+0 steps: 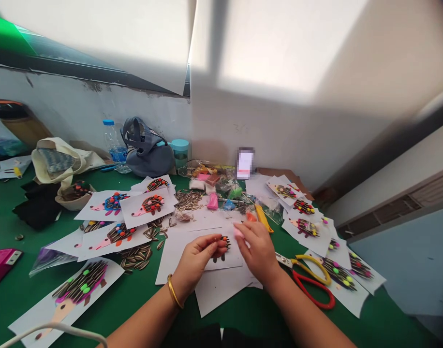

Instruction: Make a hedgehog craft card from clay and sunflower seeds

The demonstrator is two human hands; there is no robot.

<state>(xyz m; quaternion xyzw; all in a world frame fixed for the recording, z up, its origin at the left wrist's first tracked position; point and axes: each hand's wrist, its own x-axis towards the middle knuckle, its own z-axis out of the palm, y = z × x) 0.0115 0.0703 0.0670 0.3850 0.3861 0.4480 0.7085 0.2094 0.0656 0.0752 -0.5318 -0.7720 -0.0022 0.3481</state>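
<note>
Over white paper [174, 258] in the middle of the green table, my left hand [197, 257], with a gold bangle at the wrist, is closed in a pinch. What lies between its fingertips is too small to make out. Dark seeds with an orange dot [225, 240] show just right of those fingertips, on the paper. My right hand [258, 247] has its fingers bent round a small pink lump of clay [238, 233]. A gap separates the two hands.
Hedgehog pictures [149, 207] lie left and more [308, 228] right. Loose sunflower seeds [136, 257] are beside the left ones. Scissors [312, 285] lie right of my right hand. Clay packets, a bag [149, 154], a bottle [118, 154] and a phone [245, 163] stand behind.
</note>
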